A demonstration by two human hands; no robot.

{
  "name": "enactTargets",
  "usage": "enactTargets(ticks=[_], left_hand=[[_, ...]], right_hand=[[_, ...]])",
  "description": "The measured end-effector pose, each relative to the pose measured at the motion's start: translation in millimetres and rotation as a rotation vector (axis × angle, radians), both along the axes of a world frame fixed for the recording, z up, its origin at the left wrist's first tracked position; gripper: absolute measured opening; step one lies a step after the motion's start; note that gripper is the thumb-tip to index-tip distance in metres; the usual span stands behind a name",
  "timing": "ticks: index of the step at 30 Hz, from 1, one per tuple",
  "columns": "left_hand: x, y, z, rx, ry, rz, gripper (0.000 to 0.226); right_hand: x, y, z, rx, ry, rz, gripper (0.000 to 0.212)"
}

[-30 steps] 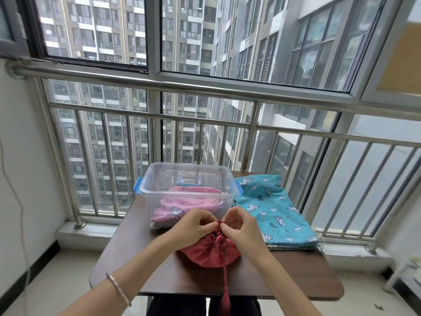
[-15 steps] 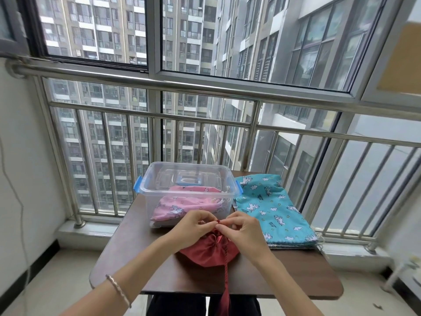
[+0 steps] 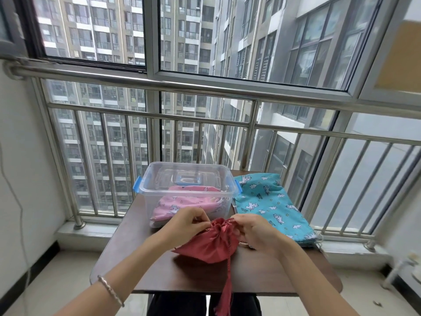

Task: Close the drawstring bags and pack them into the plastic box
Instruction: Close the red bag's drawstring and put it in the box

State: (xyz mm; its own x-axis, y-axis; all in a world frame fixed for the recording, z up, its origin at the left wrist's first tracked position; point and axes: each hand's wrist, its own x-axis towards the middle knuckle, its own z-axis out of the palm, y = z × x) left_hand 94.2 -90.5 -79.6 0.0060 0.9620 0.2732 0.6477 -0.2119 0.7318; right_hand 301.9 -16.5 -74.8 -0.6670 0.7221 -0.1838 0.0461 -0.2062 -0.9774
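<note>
A red satin drawstring bag sits on the brown table in front of me, its mouth gathered tight. My left hand pinches the gathered top from the left and my right hand pinches it from the right. A red cord with a tassel hangs over the table's near edge. Behind stands the clear plastic box with blue latches, holding pink printed bags. A pile of turquoise printed bags lies to the box's right.
A steel railing and window bars run close behind the table. A white wall with a hanging cable stands at the left. My dark-trousered legs show under the table's near edge.
The two hands have drawn slightly apart at the red bag's mouth. The bag has shifted a little and now bulges more to the left.
</note>
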Motion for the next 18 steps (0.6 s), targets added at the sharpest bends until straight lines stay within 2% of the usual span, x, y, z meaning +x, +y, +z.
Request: enactTargets(ticks=[4, 11, 14, 15, 17, 18], left_hand=[[7.0, -5.1, -0.1, -0.016, 0.070, -0.052, 0.011], [1.9, -6.4, 2.0, 0.053, 0.328, -0.012, 0.014], [1.1, -6.4, 3.9, 0.090, 0.370, 0.010, 0.013], [0.6, -6.2, 4.5, 0.103, 0.381, 0.024, 0.012], [-1.3, -5.8, 6.1, 0.133, 0.402, 0.054, 0.010], [-2.3, -6.1, 7.2, 0.147, 0.412, 0.063, 0.010]], right_hand=[[-1.2, 1.5, -8.4, -0.132, 0.182, -0.002, 0.017], [-4.0, 0.8, -19.8, -0.387, 0.352, -0.032, 0.013], [-8.7, -1.7, -23.4, -0.462, 0.462, 0.024, 0.042], [-9.2, -4.1, -22.4, -0.468, 0.482, 0.027, 0.041], [-9.8, -8.6, -20.1, -0.451, 0.487, -0.008, 0.019], [-9.7, -9.8, -19.7, -0.442, 0.483, -0.022, 0.015]])
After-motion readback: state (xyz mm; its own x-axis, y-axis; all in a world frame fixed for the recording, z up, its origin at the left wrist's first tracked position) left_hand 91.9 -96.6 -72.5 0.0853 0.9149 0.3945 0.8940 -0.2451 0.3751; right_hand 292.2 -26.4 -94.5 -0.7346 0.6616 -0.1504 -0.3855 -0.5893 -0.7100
